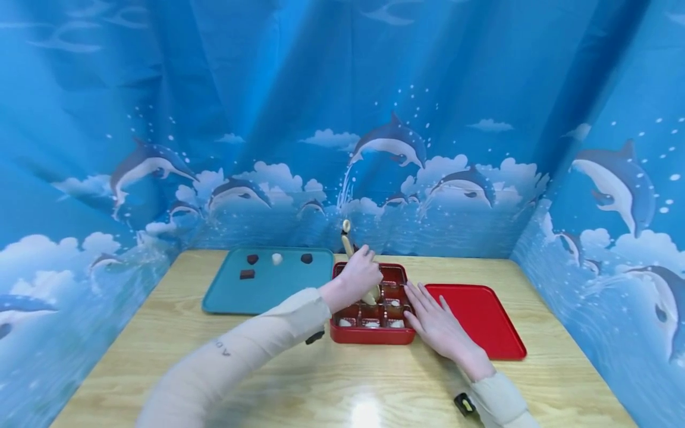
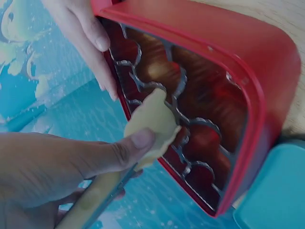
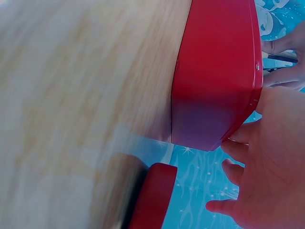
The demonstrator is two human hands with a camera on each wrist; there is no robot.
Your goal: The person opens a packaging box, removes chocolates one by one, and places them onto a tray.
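A red box (image 1: 373, 336) holds a divided insert, with pale pieces (image 1: 371, 324) in several of its compartments. Cream-coloured tongs (image 1: 346, 245) are gripped in my left hand (image 1: 355, 279), the handle end pointing up and the wide tips down over the insert. In the left wrist view, the thumb presses along the tongs (image 2: 155, 119) just behind those tips; whatever lies between the tips is hidden. My right hand (image 1: 439, 324) rests its extended fingers along the box's right rim. From the right wrist view, the fingers of the right hand (image 3: 276, 157) touch the rim of the box (image 3: 217, 71).
Left of the box lies a teal tray (image 1: 289, 291) bearing dark chocolates (image 1: 247, 274) and a white piece (image 1: 276, 259). To the right, a red tray (image 1: 497, 324) lies beside the right hand. A dolphin-print curtain (image 1: 299, 119) stands behind the wooden table (image 1: 299, 386).
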